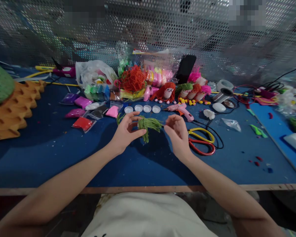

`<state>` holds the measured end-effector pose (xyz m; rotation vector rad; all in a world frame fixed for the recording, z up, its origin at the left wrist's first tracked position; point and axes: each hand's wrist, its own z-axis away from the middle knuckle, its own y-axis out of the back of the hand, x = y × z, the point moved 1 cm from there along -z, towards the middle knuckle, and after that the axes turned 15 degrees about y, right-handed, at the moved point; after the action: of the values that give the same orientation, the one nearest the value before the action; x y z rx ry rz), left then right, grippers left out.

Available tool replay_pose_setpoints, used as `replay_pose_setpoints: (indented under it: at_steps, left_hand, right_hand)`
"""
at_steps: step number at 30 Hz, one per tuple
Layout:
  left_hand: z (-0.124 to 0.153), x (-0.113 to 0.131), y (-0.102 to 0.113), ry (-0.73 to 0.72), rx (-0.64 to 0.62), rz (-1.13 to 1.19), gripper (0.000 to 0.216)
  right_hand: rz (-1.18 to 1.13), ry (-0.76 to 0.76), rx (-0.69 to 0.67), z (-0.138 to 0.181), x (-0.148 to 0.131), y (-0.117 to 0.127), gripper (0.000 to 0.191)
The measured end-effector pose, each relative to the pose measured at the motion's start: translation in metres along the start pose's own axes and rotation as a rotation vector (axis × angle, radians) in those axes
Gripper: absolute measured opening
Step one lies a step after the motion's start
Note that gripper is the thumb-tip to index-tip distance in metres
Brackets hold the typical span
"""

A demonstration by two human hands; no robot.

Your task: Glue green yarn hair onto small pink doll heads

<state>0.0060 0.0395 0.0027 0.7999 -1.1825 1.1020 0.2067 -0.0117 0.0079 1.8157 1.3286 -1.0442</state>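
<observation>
My left hand (125, 131) is closed on a bundle of green yarn (150, 124), its thumb below and fingers above. Loose strands hang down and spread to the right, and a small white edge shows by the fingers. Just right of the strands, my right hand (177, 134) has its fingers curled and pinched together. A thin tip shows at its fingertips, too small to name. Scissors (202, 142) with one yellow and one red handle lie beside this hand. Behind both hands are a pink glue gun (181, 109) and a row of small round white caps (147, 108).
Small yarn-haired dolls (168, 91), a heap of orange yarn (133, 78) and a leaning black phone (186, 68) line the back. Coloured clay packets (84, 123) lie left. An orange egg-crate-shaped piece (13, 108) is far left, a blue board (273, 131) right.
</observation>
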Motion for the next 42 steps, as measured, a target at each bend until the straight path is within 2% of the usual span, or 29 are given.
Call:
replay_pose_setpoints:
  at_steps: [3, 5, 7, 9, 13, 17, 21, 26, 31, 36, 39, 42]
  left_hand:
    - [0.004, 0.000, -0.003, -0.051, -0.046, -0.079, 0.067]
    - [0.008, -0.002, -0.007, -0.083, -0.094, -0.136, 0.067]
    - [0.012, -0.004, -0.010, -0.119, -0.118, -0.187, 0.064]
    - [0.014, -0.005, -0.013, -0.140, -0.133, -0.205, 0.061]
    - [0.014, -0.004, -0.015, -0.115, -0.160, -0.120, 0.060]
    - [0.010, -0.002, -0.012, -0.080, -0.134, -0.020, 0.060]
    - [0.007, -0.002, -0.011, -0.022, -0.104, 0.058, 0.058]
    - [0.006, 0.003, -0.010, 0.138, -0.111, 0.252, 0.060]
    - [0.005, 0.011, -0.006, 0.273, -0.205, 0.448, 0.059]
    - [0.006, 0.016, 0.000, 0.464, -0.292, 0.626, 0.052]
    - [0.007, 0.017, 0.000, 0.537, -0.292, 0.706, 0.056]
    - [0.007, 0.017, -0.001, 0.579, -0.305, 0.728, 0.061]
  right_hand:
    - [0.401, 0.385, -0.308, 0.002, -0.009, -0.001, 0.057]
    - [0.573, 0.508, -0.452, 0.005, -0.008, -0.004, 0.071]
    - [0.697, 0.565, -0.517, 0.008, -0.003, -0.007, 0.078]
    - [0.784, 0.590, -0.533, 0.011, 0.002, -0.009, 0.077]
    - [0.906, 0.602, -0.490, 0.014, 0.006, -0.010, 0.059]
    - [1.024, 0.646, -0.481, 0.015, 0.003, -0.011, 0.040]
    - [1.102, 0.732, -0.475, 0.017, 0.000, -0.013, 0.033]
    - [1.126, 0.742, -0.486, 0.018, 0.001, -0.015, 0.030]
    - [1.020, 0.608, -0.518, 0.017, 0.004, -0.013, 0.024]
    - [0.808, 0.458, -0.365, 0.011, 0.001, -0.007, 0.029]
    - [0.652, 0.547, -0.294, 0.009, -0.009, -0.005, 0.042]
    - [0.594, 0.722, -0.355, 0.011, -0.019, -0.005, 0.059]
